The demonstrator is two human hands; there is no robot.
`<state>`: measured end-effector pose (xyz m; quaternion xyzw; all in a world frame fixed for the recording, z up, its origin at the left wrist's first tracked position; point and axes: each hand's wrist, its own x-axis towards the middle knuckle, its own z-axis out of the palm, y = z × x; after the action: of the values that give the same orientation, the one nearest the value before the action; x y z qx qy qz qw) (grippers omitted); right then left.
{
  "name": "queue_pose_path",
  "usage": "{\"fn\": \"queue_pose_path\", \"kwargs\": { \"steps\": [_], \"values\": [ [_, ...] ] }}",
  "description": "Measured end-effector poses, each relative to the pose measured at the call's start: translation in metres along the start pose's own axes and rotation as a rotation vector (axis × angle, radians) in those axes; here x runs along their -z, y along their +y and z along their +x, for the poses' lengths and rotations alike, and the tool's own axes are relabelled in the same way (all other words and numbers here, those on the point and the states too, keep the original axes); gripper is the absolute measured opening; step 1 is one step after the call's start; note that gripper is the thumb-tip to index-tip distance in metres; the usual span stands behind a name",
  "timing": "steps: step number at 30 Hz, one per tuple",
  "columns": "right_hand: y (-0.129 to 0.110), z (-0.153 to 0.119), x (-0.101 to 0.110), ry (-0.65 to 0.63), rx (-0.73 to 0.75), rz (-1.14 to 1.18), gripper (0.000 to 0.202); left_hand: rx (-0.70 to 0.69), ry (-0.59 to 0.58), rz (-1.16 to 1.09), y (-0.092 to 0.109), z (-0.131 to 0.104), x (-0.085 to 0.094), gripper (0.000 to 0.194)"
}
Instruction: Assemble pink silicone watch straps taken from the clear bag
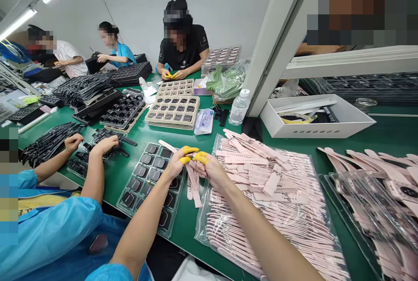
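Observation:
My left hand (179, 161) and my right hand (210, 168) meet above the green table (146, 135), both with yellow finger cots on the fingertips. Together they pinch a pink watch strap (192, 176) that hangs down between them, with more strap pieces dangling below. Just left of my hands lies a clear tray of dark watch bodies (146, 176). To the right spreads a big heap of pink straps (267, 194) on clear plastic.
A person in blue at my left handles black straps (98, 146). Beige trays of watch bodies (173, 109), a water bottle (239, 107), a white box (313, 118) and a white post (274, 41) stand beyond. Three more people sit at the far end.

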<state>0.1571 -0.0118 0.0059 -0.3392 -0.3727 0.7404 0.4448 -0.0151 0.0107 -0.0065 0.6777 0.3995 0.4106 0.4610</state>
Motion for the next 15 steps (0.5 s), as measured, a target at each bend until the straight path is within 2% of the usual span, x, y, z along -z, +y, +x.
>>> {"fn": "queue_pose_path", "kwargs": {
  "steps": [4,8,11,15],
  "values": [
    [0.004,0.004,0.006,0.109,0.232,-0.390,0.047,0.064,0.037,-0.032,0.007,0.001,0.006,0.050],
    [0.006,0.006,0.013,0.082,0.281,-0.621,0.046,0.064,0.064,0.184,0.029,-0.001,0.034,0.046],
    [0.003,0.002,0.014,0.047,0.288,-0.746,0.042,0.099,0.049,0.439,0.052,-0.004,0.064,0.039],
    [-0.005,-0.005,0.010,0.024,0.236,-1.005,0.041,0.175,-0.129,1.050,0.078,-0.003,0.092,0.030]
  ]
}}
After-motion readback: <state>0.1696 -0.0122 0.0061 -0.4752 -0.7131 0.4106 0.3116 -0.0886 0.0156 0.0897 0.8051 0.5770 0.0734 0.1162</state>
